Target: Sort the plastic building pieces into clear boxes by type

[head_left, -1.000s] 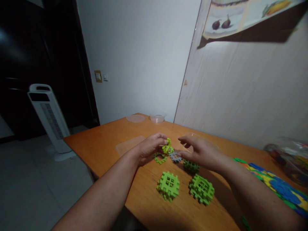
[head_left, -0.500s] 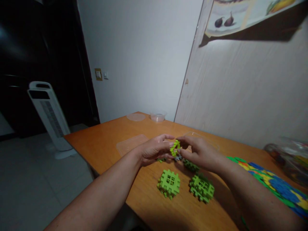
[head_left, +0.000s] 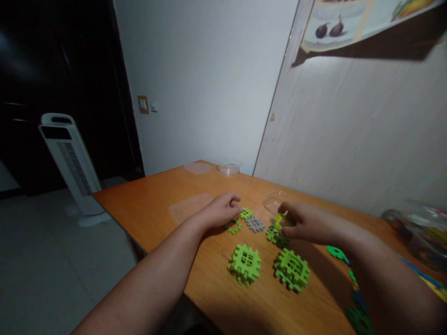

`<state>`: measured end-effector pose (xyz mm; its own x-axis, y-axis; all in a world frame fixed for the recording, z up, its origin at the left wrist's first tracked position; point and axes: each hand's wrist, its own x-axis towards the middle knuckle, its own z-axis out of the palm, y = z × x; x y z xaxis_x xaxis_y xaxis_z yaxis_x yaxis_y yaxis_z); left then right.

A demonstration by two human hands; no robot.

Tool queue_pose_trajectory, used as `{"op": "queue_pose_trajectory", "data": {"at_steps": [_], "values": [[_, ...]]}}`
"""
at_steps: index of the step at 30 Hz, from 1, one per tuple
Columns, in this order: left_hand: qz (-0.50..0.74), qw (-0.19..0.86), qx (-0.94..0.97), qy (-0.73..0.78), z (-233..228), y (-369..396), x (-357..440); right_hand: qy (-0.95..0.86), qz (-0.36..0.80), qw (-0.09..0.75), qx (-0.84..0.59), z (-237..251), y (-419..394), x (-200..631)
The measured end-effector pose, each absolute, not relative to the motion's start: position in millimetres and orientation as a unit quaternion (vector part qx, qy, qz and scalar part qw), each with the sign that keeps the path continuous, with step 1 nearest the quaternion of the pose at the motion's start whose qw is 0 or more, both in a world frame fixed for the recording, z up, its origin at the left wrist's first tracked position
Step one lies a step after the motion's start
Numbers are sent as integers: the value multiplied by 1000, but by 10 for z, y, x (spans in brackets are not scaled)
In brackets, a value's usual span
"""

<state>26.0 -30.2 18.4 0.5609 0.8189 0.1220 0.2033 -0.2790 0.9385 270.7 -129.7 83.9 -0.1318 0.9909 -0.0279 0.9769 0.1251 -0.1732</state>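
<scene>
My right hand (head_left: 302, 222) pinches a small yellow-green interlocking piece (head_left: 279, 220) between thumb and fingers, just above a low green stack of pieces (head_left: 277, 236). Whether piece and stack touch, I cannot tell. My left hand (head_left: 223, 209) rests low over the table, its fingers loosely bent and apart, with nothing seen in them. Beside its fingertips lie a flat light-green piece (head_left: 246, 213), a grey square piece (head_left: 255, 224) and another green piece (head_left: 233, 227), partly hidden by the hand. Nearer to me stand two green block assemblies, one on the left (head_left: 245, 263) and one on the right (head_left: 292, 270).
Clear plastic lids, one flat (head_left: 190, 208) and one round (head_left: 197, 168), lie on the wooden table (head_left: 153, 200). A round clear tub (head_left: 229, 167) stands at the back. Coloured pieces (head_left: 359, 298) and a clear bag (head_left: 424, 232) are at the right.
My hands have moved apart. The right one has carried the yellow-green piece right, over the low stack; the left has drawn back from it, uncovering the grey and light-green pieces.
</scene>
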Motion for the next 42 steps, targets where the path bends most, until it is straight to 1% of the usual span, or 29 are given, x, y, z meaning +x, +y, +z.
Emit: {"op": "queue_pose_trajectory", "data": {"at_steps": [3, 9, 11, 14, 17, 19, 21, 26, 29, 31, 34, 38, 40, 42], "values": [[282, 388, 795, 372, 160, -282, 227, -744, 70, -2, -665, 794, -1288, 2709], [176, 275, 866, 380, 275, -386, 140, -729, 58, -36, -681, 718, -1271, 2583], [148, 247, 881, 375, 303, -411, 123, -729, 79, -28, -679, 698, -1261, 2611], [131, 212, 895, 370, 322, -423, 114, -737, 103, 13, -668, 692, -1237, 2690], [127, 212, 896, 369, 320, -420, 115, -734, 96, 50, -670, 720, -1209, 2724], [143, 240, 887, 367, 298, -421, 123, -732, 83, 74, -672, 746, -1199, 2694], [187, 293, 868, 354, 254, -428, 141, -738, 77, 103, -662, 769, -1202, 2623], [302, 509, 755, 282, 180, -465, 224, -764, 100, 194, -607, 779, -1259, 2343], [311, 618, 687, 222, 254, -505, 256, -801, 131, 217, -541, 774, -1293, 2195], [303, 669, 648, 201, 323, -534, 262, -827, 128, 221, -501, 767, -1294, 2143], [312, 702, 607, 205, 375, -547, 273, -831, 92, 222, -501, 737, -1256, 2146], [342, 698, 585, 231, 327, -492, 313, -811, 3, 213, -545, 682, -1197, 2206], [329, 708, 580, 231, 300, -458, 329, -806, -35, 204, -554, 676, -1196, 2209], [311, 727, 569, 226, 292, -434, 331, -812, -47, 191, -550, 690, -1215, 2189]]}}
